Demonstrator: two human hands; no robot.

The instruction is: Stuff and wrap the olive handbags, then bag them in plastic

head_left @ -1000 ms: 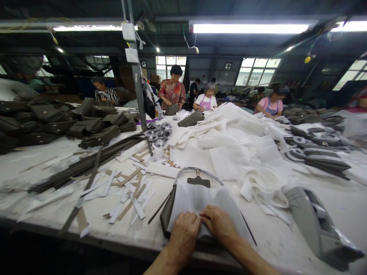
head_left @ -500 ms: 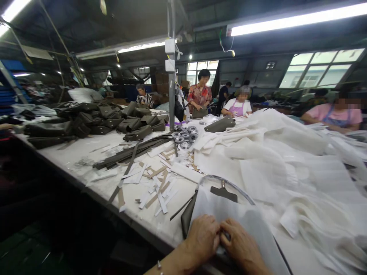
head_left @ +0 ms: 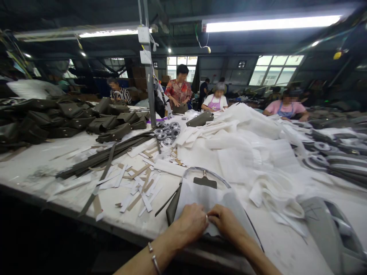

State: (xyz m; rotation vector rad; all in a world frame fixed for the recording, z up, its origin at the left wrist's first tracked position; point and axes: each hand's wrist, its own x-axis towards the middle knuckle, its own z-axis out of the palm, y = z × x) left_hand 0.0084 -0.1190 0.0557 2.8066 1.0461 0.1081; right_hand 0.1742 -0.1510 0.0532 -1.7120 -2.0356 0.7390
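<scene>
At the table's near edge lies a dark olive bag, mostly hidden under a thin white foam sheet. Its handle arches up behind the sheet and looks wrapped in clear film. A dark tag hangs from a metal clasp inside that arch. My left hand has its fingers curled on the sheet over the bag. Close beside it, my right hand pinches at the same sheet. Exactly what is between the fingertips is hidden.
Paper and card strips lie left of the bag, near dark straps and wrapped rings. Dark bags are piled farther left. Foam sheets heap behind; a grey bag sits right. Several co-workers stand or sit across the table.
The view has swung right, bringing the grey bag and more dark pieces on the right into sight. Both hands stay at the foam sheet, with slightly shifted fingers.
</scene>
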